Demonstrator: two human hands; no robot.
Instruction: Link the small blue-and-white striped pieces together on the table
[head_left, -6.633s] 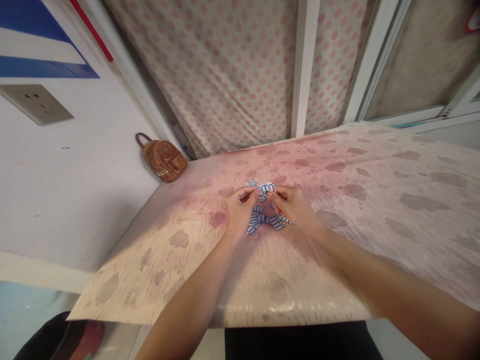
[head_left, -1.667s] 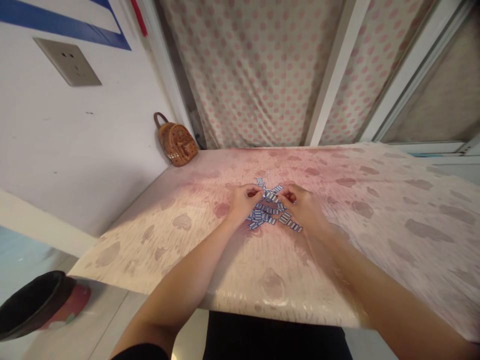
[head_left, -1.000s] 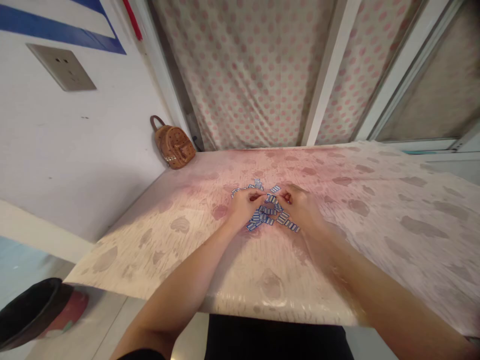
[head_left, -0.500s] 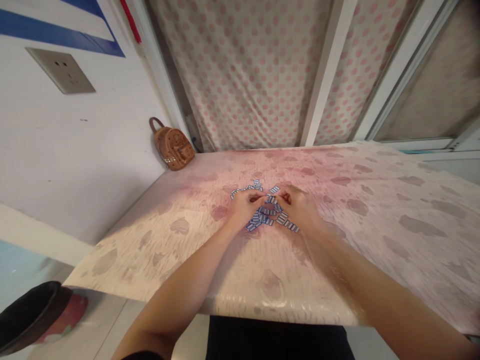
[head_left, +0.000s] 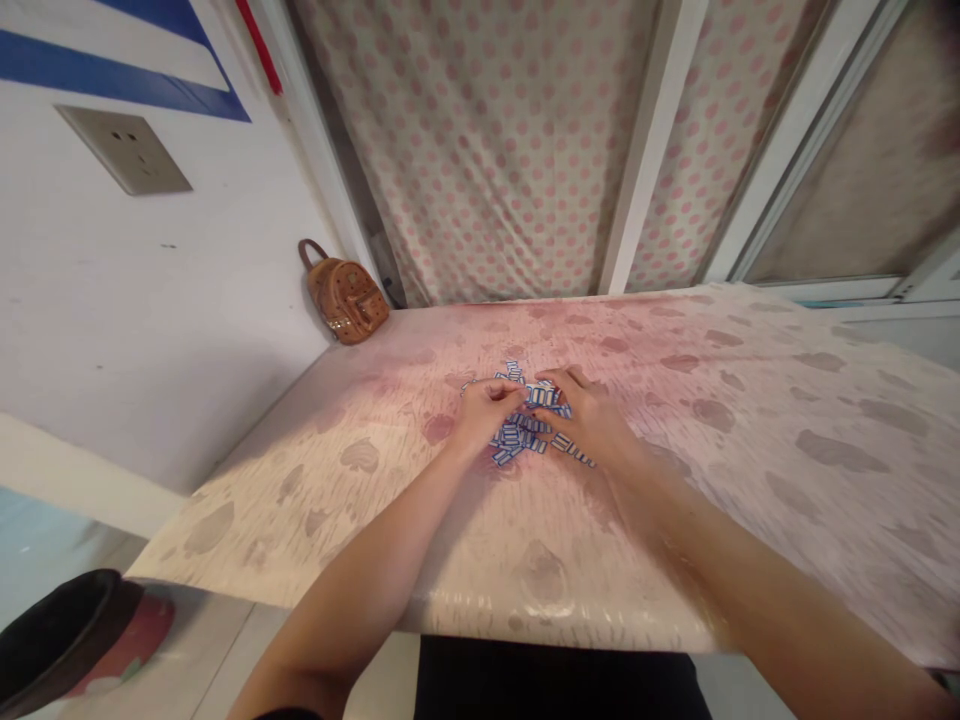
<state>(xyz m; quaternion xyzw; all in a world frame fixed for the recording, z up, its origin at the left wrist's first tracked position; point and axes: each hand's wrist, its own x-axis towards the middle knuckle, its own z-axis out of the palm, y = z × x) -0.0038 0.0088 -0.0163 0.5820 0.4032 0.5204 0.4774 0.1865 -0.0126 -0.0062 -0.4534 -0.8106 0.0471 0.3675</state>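
Small flat pieces with blue and white stripes lie in a loose heap (head_left: pixel 514 438) on the patterned tablecloth (head_left: pixel 540 570). My left hand (head_left: pixel 486 408) is closed, thumb and forefinger pinching the left edge of one striped piece (head_left: pixel 541 396) just over the heap. Around the right side of that piece curves my right hand (head_left: pixel 591 412), its thumb and fingers apart. Whether the right fingertips touch the piece is hard to make out. More striped pieces (head_left: pixel 574 450) stick out below my right hand, and others (head_left: pixel 511 370) lie beyond my left.
A small brown backpack (head_left: pixel 349 298) stands at the table's far left corner against the wall. Dotted curtains (head_left: pixel 495 150) hang behind the table. A dark-rimmed bin (head_left: pixel 97 625) is on the floor at left. A wall socket (head_left: pixel 127 150) is above.
My right hand's thumb and fingers have spread from a pinch. The striped piece now shows more fully between my hands, still at the left fingertips.
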